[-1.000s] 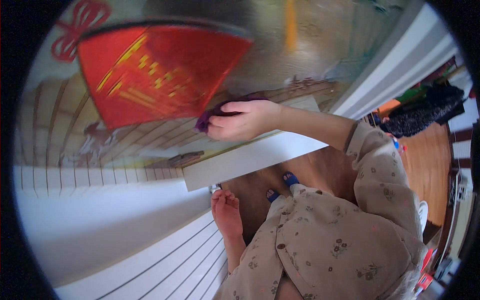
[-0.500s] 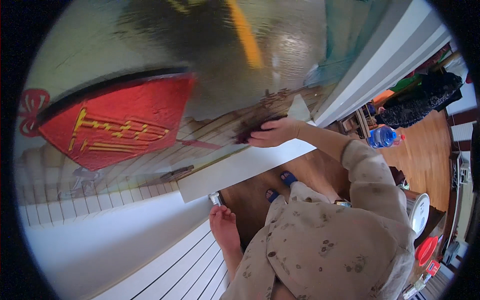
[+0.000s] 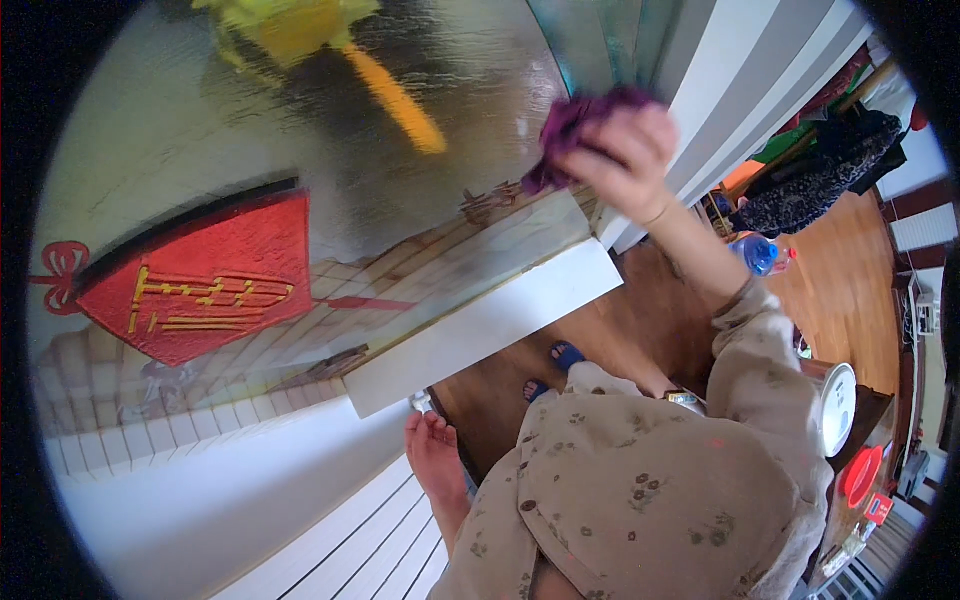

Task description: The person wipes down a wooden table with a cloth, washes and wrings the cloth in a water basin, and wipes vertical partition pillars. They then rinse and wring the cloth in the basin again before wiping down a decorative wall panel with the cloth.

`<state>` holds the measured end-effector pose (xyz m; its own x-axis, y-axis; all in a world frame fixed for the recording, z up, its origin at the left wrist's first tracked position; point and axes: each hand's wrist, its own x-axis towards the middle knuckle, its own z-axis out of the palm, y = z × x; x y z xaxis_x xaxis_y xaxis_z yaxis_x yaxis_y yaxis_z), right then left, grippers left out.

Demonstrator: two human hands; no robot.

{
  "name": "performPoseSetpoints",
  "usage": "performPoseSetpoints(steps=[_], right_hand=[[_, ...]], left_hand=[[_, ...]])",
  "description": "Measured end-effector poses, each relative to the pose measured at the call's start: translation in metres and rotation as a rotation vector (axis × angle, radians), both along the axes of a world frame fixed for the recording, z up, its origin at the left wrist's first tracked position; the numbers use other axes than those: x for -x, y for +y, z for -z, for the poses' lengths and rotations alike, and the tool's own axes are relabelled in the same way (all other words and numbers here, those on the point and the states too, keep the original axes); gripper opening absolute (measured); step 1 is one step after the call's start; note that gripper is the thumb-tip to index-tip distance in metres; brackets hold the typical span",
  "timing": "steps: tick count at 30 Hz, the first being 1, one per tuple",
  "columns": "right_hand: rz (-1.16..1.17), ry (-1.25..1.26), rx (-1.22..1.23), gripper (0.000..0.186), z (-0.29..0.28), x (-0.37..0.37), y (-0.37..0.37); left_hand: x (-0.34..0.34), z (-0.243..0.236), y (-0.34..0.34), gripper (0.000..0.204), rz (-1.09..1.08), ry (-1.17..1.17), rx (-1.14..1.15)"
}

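My right hand grips a crumpled purple cloth, held against the glossy painted panel near its right edge. The hand is a little blurred. A red lantern-like shape with yellow strokes and an orange stroke are painted on this panel. Lower down, my left hand is held beside the white slatted radiator, just under a white valve. Its fingers are loosely bent, with nothing visible in them.
A white ledge juts out below the panel, and a white frame borders it on the right. Blue slippers are on the wooden floor. To the right are a blue-capped bottle, a white-lidded bucket, hanging clothes and a red basin.
My right hand has moved up and right with the cloth, from above the ledge toward the white frame. My left hand's fingers look looser. The view has shifted slightly.
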<state>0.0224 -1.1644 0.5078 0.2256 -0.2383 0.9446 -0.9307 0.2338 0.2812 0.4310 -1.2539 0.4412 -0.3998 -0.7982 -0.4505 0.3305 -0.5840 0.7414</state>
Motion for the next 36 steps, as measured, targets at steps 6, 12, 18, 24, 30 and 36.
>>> performPoseSetpoints(steps=[6,12,18,24,30,36], right_hand=[[-0.036,-0.083,-0.641,0.016,0.209,-0.007,0.034],[-0.18,-0.131,-0.697,0.024,0.142,-0.028,0.037],[-0.101,0.057,0.101,0.031,-0.014,-0.002,-0.01],[-0.116,0.368,-0.452,0.049,0.113,-0.046,-0.055],[-0.445,0.809,-1.168,0.037,0.258,-0.046,-0.078],[-0.274,0.319,-0.415,0.028,0.028,-0.09,-0.095]], left_hand=[[0.005,-0.008,0.005,0.014,0.052,-0.055,0.028],[-0.007,-0.01,0.014,0.016,0.024,-0.096,0.087],[-0.016,0.003,0.036,0.016,-0.103,0.012,0.008],[-0.035,0.032,0.059,0.018,-0.246,0.058,-0.067],[-0.05,0.038,0.07,0.017,-0.356,0.128,-0.134],[-0.073,0.061,0.085,0.016,-0.603,0.152,-0.199]])
